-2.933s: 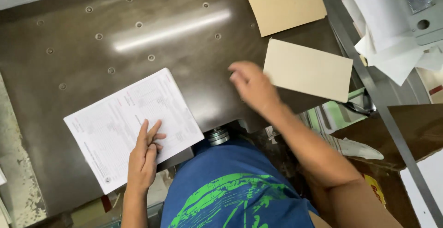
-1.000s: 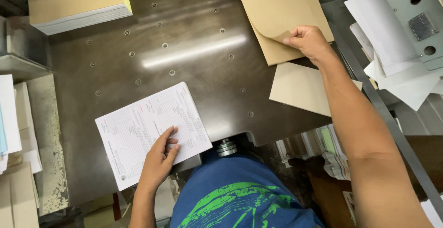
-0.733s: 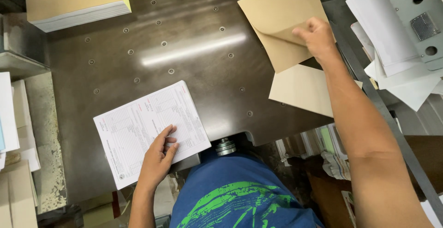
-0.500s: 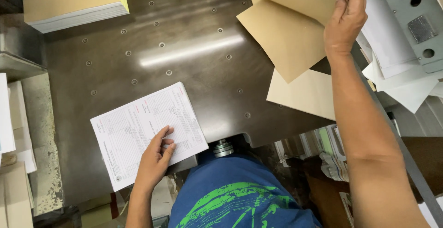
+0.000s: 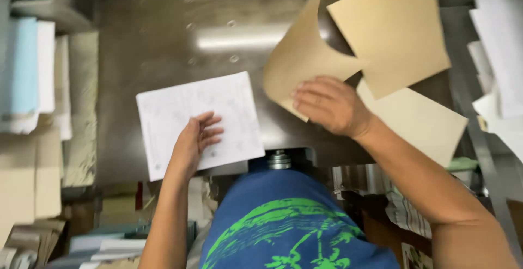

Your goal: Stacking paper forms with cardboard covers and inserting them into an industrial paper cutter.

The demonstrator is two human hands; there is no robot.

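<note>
Matt brown card [image 5: 305, 62], glossy metal table [image 5: 141, 56].

A dark metal counter [image 5: 163, 46] carries 1 white printed sheet [image 5: 229, 105] and 2 flat tan card sheets [image 5: 397, 35] [image 5: 419, 122] at its right.

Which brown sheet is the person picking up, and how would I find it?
Start at the dark metal table and find the white printed sheet under the left hand. Just right of it, the right hand grips a brown sheet. It is the only brown sheet curling up off the table; the other brown sheets lie flat.
</note>
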